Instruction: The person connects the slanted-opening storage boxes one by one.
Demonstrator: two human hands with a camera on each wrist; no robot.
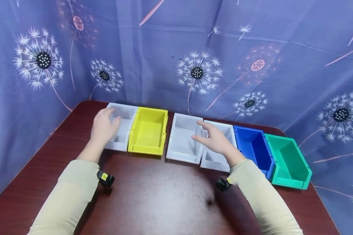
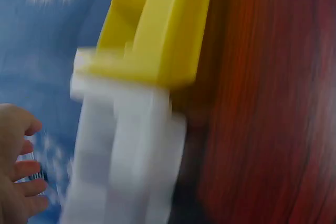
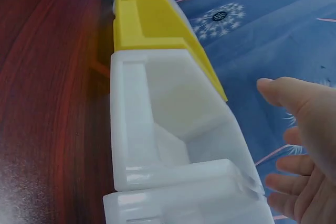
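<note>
My left hand [image 1: 104, 126] is held over the leftmost white bin [image 1: 116, 146], its fingers loosely bent around nothing. Beside that bin stands a yellow bin [image 1: 145, 150]. A gap to the right of the yellow one separates it from a middle white bin [image 1: 182, 158], which adjoins another white bin [image 1: 214, 165]. Over these two white bins hovers my right hand [image 1: 214, 137], thumb and fingers spread apart and holding nothing. In the right wrist view the right hand [image 3: 312, 145] appears apart from the bins. The left wrist view is blurred.
A blue bin [image 1: 248, 128] and a green bin [image 1: 291, 183] continue the row on the right. The row lies along the back of a dark red-brown table [image 1: 153, 195]. Behind it hangs a blue curtain [image 1: 153, 71] with dandelion prints. Each sleeve cuff carries a small black device.
</note>
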